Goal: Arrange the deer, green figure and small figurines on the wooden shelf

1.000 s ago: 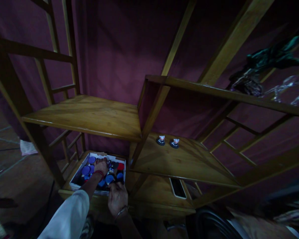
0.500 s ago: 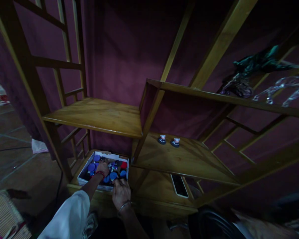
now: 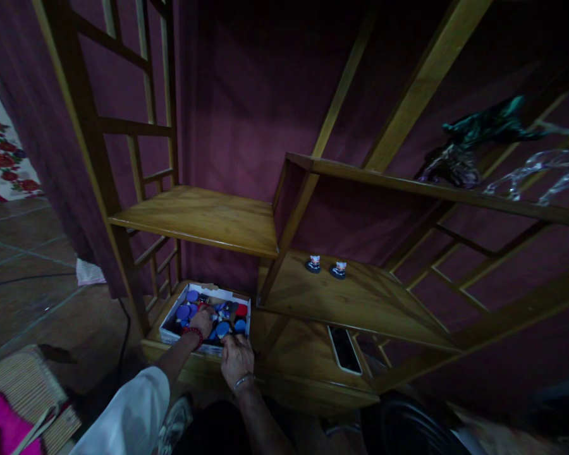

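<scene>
A shallow white box [image 3: 167, 336] stands on the low wooden shelf, filled with small figures and round lids or bases in blue, purple and red. My left hand [image 3: 201, 321], wearing a red bead bracelet, reaches down among these pieces. Its fingertips are hidden there. At the box's front right edge is my right hand [image 3: 238, 361], with a bracelet at the wrist. Its fingers are curled near a round blue piece [image 3: 222, 329], and whatever they hold is hidden. Two small cat-like figures [image 3: 313, 264] on dark round bases sit on the middle shelf to the right.
A phone [image 3: 345, 350] lies on the lower shelf. Above the left compartment is a wooden shelf [image 3: 203, 218]. Dark green and clear glass-like ornaments [image 3: 493, 126] stand on the upper right shelf. A woven stool [image 3: 33, 385] with a pink item is at the lower left.
The view has turned slightly left, so the shelf appears further right. My left hand has shifted a little within the box; my right hand stays at its front edge.
</scene>
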`<move>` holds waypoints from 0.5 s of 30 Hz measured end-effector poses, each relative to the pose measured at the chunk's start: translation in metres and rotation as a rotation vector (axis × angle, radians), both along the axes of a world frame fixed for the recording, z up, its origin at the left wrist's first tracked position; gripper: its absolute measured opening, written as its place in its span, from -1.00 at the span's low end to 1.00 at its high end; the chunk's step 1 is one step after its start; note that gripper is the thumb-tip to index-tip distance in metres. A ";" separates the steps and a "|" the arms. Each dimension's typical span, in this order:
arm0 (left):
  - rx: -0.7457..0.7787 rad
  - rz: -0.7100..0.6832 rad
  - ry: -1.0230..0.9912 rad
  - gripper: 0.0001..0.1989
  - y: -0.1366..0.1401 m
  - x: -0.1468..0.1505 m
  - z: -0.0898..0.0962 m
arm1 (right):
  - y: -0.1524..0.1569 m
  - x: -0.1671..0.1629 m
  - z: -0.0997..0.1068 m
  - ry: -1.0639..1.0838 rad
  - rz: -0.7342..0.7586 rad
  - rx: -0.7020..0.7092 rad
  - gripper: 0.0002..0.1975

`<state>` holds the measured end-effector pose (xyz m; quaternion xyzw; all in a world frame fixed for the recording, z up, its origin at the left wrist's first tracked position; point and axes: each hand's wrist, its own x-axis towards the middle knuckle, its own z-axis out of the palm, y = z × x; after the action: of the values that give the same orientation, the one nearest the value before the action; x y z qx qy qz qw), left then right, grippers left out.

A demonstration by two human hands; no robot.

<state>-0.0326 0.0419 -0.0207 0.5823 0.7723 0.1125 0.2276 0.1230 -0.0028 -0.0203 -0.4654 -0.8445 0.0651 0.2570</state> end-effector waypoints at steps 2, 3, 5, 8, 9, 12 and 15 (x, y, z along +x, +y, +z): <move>0.045 0.015 -0.020 -0.71 -0.003 0.002 0.001 | 0.000 0.000 0.000 0.000 -0.008 -0.003 -0.76; 0.071 0.021 -0.029 -0.72 -0.004 0.002 0.002 | 0.000 -0.001 0.000 0.000 -0.015 -0.005 -0.76; 0.111 0.021 -0.044 -0.70 -0.008 0.005 0.003 | 0.000 -0.001 0.000 0.001 -0.031 -0.014 -0.76; 0.153 0.007 -0.058 -0.66 -0.014 0.009 0.004 | 0.001 -0.002 -0.001 0.006 -0.043 -0.027 -0.75; 0.166 -0.005 -0.063 -0.63 -0.017 0.011 0.004 | 0.002 -0.003 -0.002 0.009 -0.047 -0.028 -0.75; 0.221 -0.060 -0.094 -0.57 -0.024 0.015 0.004 | 0.002 -0.004 -0.004 0.028 -0.060 -0.023 -0.73; 0.241 -0.091 -0.125 -0.56 -0.029 0.018 0.003 | 0.002 -0.004 -0.006 0.076 -0.062 -0.003 -0.71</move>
<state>-0.0147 0.0127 -0.0182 0.6319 0.7102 0.2300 0.2084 0.1188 -0.0006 -0.0267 -0.4888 -0.8192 0.0762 0.2901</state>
